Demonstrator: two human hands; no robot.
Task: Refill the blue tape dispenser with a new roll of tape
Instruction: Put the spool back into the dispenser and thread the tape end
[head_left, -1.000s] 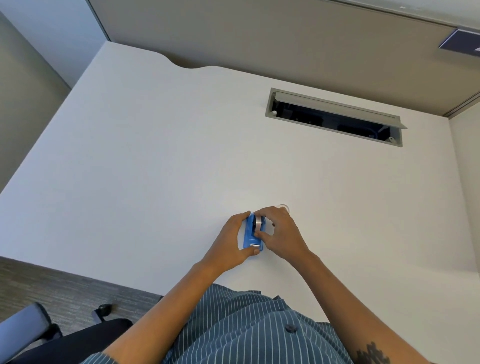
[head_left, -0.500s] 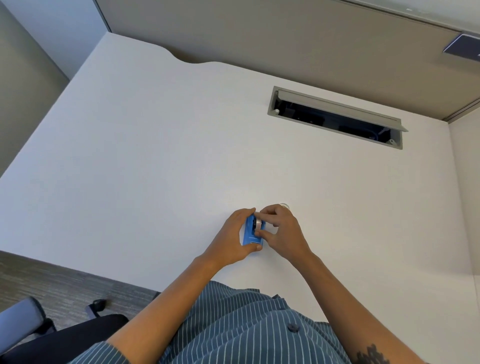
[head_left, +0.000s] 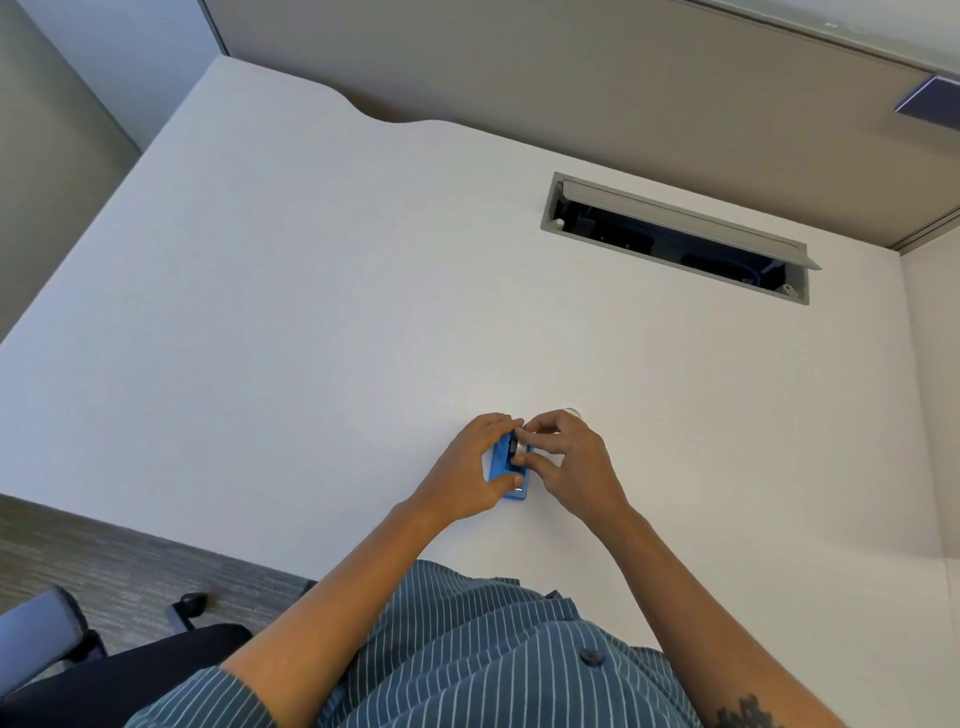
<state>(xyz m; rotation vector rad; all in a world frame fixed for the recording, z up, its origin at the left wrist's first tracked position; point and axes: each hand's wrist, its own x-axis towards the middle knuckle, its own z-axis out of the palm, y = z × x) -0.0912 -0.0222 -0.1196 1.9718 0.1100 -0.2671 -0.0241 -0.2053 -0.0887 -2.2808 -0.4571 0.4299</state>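
Across most of the view spreads a white tabletop (head_left: 311, 312), bounded at the far side by a beige partition (head_left: 519, 67). Set into the far right of its surface is a long grey cable tray (head_left: 675, 244) with its lid propped open; dark cables and a bit of blue wire lie inside, too shadowed to sort out. At the lower left, over grey carpet (head_left: 104, 561), a black chair (head_left: 104, 670) with a grey armrest shows. Along the bottom edge is a blue shirt (head_left: 467, 649) with thin white stripes and a dark button; no writing can be read anywhere. Near the front middle of the tabletop, the left hand (head_left: 467, 473) curls around the left side of the blue dispenser (head_left: 506, 467), thumb pressed on its near end and fingers over its far end. The right hand (head_left: 566, 462) closes in from the other side, fingertips pinched together on the grey roll (head_left: 514, 449) seated in the dispenser's top. Just beyond the right hand's knuckles a small clear ring (head_left: 571, 411) peeks out on the tabletop, mostly hidden.
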